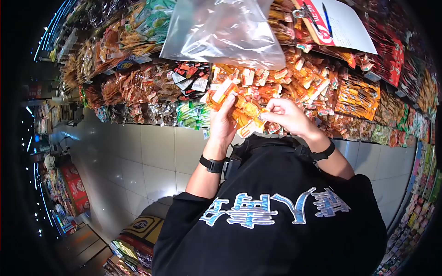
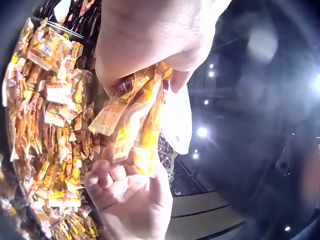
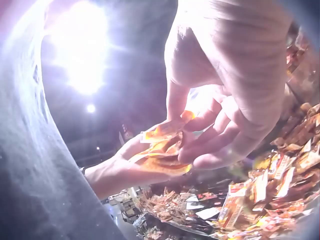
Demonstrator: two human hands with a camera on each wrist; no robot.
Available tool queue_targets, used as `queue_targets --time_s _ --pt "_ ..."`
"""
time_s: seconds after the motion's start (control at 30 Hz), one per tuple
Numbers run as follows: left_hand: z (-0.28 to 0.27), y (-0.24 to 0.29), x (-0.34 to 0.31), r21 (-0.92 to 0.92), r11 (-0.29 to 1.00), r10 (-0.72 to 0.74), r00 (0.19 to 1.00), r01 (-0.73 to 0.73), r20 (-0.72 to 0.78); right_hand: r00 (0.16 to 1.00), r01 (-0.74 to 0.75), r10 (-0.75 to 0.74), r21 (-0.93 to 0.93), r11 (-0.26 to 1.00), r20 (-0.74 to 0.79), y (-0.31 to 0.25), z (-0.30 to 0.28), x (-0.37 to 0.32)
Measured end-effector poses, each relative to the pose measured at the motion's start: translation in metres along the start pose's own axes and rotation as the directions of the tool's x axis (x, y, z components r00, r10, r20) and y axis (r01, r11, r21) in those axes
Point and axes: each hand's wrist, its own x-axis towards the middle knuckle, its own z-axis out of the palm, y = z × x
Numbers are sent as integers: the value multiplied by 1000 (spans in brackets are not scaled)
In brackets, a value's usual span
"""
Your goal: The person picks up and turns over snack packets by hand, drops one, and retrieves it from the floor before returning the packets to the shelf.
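Several orange snack packets (image 1: 248, 110) in clear wrap with white-and-red labels are held in front of the body, over the snack display. My left hand (image 1: 223, 123) grips them from the left, its thumb lying across the top. From the right, my right hand (image 1: 293, 119) pinches the near right end of the packets between thumb and fingers. In the left wrist view, the bunched packets (image 2: 142, 120) hang fanned out between both hands. Bent fingers of my right hand (image 3: 230, 95) meet the packets (image 3: 165, 147) in the right wrist view.
Loose orange packets (image 1: 304, 85) fill the display bin below the hands. A large clear plastic bag (image 1: 221, 34) lies behind them. A clipboard (image 1: 350, 30) with paper and a pen (image 1: 327, 20) rests at the back right. Green packets (image 1: 192, 114) sit left; tiled floor (image 1: 154, 142) lies nearer.
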Motion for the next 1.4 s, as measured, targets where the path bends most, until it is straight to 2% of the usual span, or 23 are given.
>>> queue_targets --time_s 0.03,0.1,0.17,0.27,0.33,0.37,0.43,0.47,0.6,0.63,0.73,0.83,0.87,0.97,1.03,1.07,1.1,1.13,1.17,1.2,1.3,1.33,1.4 --pt "5 -5 -1 42 999 -5 1000 7 -28 1000 0 1 97 995 -7 0 -10 -7" --pt "16 -19 -2 120 993 -12 996 22 -85 999 10 -7 75 997 -40 -7 -31 -21" --pt "28 -37 -4 190 982 8 996 10 -94 1000 5 -5 238 971 -3 -11 -50 -39" --pt "60 -61 -13 194 980 59 993 -39 -100 991 19 -51 245 969 125 -19 -86 -67" --pt "75 -80 -14 157 988 11 997 2 -82 977 13 -68 260 966 202 -25 -104 -87" --pt "81 -90 -15 140 990 -16 997 26 -71 979 12 -59 230 973 197 -25 -113 -96" --pt "92 -114 -16 159 987 31 998 -23 -48 982 -78 50 147 986 184 -26 -132 -116" --pt "106 -123 -20 159 987 45 998 -38 -40 979 -65 39 129 990 198 -19 -143 -123" --pt "144 -152 -34 141 988 55 998 -57 13 999 39 -40 51 998 22 -11 -181 -164" --pt "159 -167 -39 139 989 50 998 -56 41 980 144 -148 -41 989 -131 1 -194 -179" --pt "163 -185 -40 130 989 45 977 -73 206 886 289 -395 -377 880 -242 1 -211 -204" --pt "184 -191 -49 70 997 3 954 -25 300 750 345 -626 -683 644 -211 -6 -228 -227" --pt "185 -194 -51 75 997 -26 959 4 284 716 403 -669 -663 630 -201 -4 -232 -232" --pt "196 -193 -58 77 996 -58 962 39 268 575 518 -812 -724 456 -100 -12 -238 -244" --pt "201 -196 -60 160 985 -103 959 61 264 535 571 -844 -714 404 -50 -15 -240 -250" --pt "208 -194 -64 307 949 -150 962 76 228 504 598 -864 -714 364 -18 -17 -241 -249" --pt "215 -197 -66 371 926 -168 953 65 252 472 624 -881 -712 322 15 -18 -242 -251" --pt "221 -201 -71 317 940 -219 938 129 268 521 604 -853 -713 357 14 -19 -242 -258" --pt "226 -204 -74 262 946 -265 920 191 288 518 596 -855 -726 342 23 -19 -243 -258" --pt "220 -209 -70 260 934 -333 859 245 389 516 590 -856 -738 327 34 -19 -244 -258" --pt "221 -218 -70 251 922 -381 805 294 456 530 593 -844 -747 300 81 -22 -244 -260" --pt "217 -217 -66 231 911 -413 734 342 540 520 609 -845 -748 263 127 -24 -246 -259" --pt "223 -220 -70 208 897 -438 851 391 290 468 627 -858 -764 152 214 -26 -245 -256"
